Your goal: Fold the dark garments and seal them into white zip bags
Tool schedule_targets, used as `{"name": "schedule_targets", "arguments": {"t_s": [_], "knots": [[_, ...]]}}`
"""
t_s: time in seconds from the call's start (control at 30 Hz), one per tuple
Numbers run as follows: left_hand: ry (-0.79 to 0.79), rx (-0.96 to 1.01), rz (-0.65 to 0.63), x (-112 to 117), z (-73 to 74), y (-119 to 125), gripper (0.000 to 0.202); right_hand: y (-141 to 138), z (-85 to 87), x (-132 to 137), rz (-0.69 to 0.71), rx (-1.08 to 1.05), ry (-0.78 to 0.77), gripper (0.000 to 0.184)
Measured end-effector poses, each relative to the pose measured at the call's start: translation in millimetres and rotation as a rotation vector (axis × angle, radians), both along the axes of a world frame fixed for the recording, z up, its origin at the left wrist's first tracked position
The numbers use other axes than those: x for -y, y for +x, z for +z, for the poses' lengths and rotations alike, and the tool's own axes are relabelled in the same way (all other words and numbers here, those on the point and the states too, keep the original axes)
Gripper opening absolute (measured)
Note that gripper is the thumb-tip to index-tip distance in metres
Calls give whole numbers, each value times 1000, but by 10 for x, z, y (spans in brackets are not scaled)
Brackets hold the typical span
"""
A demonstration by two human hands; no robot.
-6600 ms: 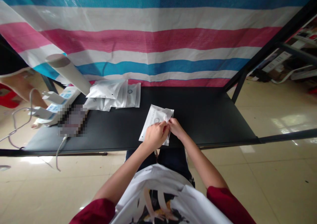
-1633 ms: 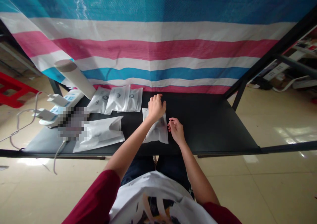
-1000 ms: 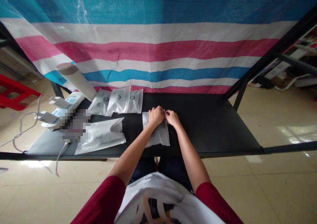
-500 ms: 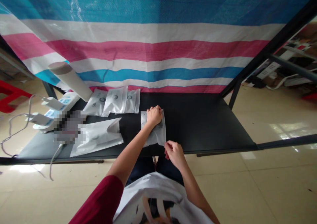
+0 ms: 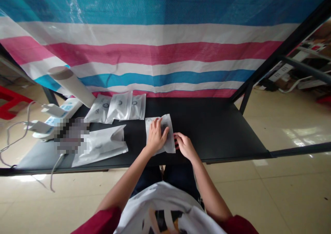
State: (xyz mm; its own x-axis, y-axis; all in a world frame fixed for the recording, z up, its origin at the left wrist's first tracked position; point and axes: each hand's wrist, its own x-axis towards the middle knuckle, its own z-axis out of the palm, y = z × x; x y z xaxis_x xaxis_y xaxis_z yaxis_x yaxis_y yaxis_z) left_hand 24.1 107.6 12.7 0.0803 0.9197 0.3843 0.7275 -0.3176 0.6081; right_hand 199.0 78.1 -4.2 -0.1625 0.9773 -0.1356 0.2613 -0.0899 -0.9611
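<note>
- Head view, looking forward and down over a black desk (image 5: 219, 130) set against a striped tarpaulin (image 5: 165, 51)
- White plastic pouch (image 5: 170, 145), dark contents faintly showing: lies flat on the desk, mid-width near the front edge, directly before the person and so within easy reach of both hands
- Left hand (image 5: 156, 137): fingers spread wide, palm down on the pouch, not gripping; the flat pressure appears to keep the pouch from sliding
- Right hand (image 5: 184, 145): fingers loosely curled into a narrow shape, at the pouch's right edge; cannot tell whether they pinch that edge or only touch it
- Three printed white pouches (image 5: 115, 107): overlapping in a row at the back of the desk, logos up, apparently laid out together as a batch
- Larger white bag (image 5: 99, 147): lies flat left of the hands, apart from the row
- White paper tube (image 5: 71, 82): tilted, leaning toward the tarpaulin behind the row
- Power strip (image 5: 60, 110): white, at the desk's left end, plug adapters and cables trailing over the edge
- Pixelated patch (image 5: 72, 135): beside the power strip; object hidden, cannot tell what it is
</note>
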Motion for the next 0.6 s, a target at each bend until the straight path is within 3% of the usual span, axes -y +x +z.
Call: {"name": "schedule_targets", "arguments": {"t_s": [0.17,0.43,0.6], "knots": [[-125,125,-51,42,-240,-175,57,-95,51,-330,55,303,80,35],[-99,-5,-109,84,-247,-156,65,-242,218,-469,137,665,101,31],[-72,-92,-79,90,-275,-129,66,-153,220,-455,38,609,121,21]]}}
